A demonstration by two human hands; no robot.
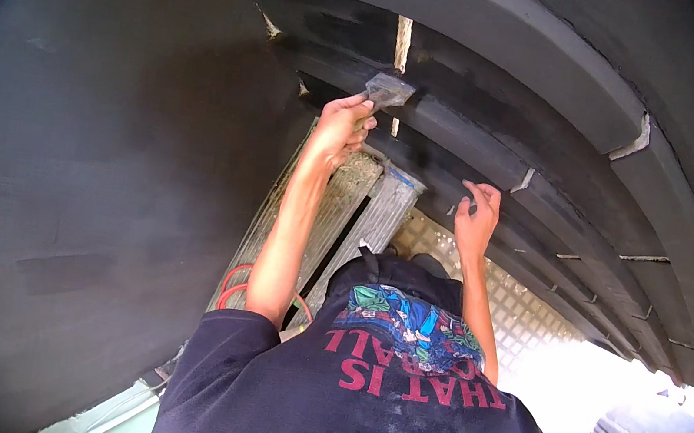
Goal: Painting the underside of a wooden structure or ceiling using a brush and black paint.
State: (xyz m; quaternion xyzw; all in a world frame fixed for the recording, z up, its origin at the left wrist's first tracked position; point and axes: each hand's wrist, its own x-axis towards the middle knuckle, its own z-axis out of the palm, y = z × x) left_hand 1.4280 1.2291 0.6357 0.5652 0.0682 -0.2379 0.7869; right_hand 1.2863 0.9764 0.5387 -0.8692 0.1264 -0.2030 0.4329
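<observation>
My left hand [344, 131] is closed around the handle of a putty knife [389, 90]. The broad, greyish blade lies against a dark moulded ledge [455, 128], close below a pale unpainted joint [402, 44]. To the right and lower, my right hand [476, 222] is lifted near the lower dark ledges, its fingers loosely bent and apart, with nothing visible in them. Whether its fingertips touch the ledge I cannot tell.
A large dark wall [84, 147] rises on the left. Weathered wooden planks [368, 219] lie below me, with a red hose [234, 288] beside them. Further down is paving [518, 318]. More pale joints [633, 139] break the curved ledges on the right.
</observation>
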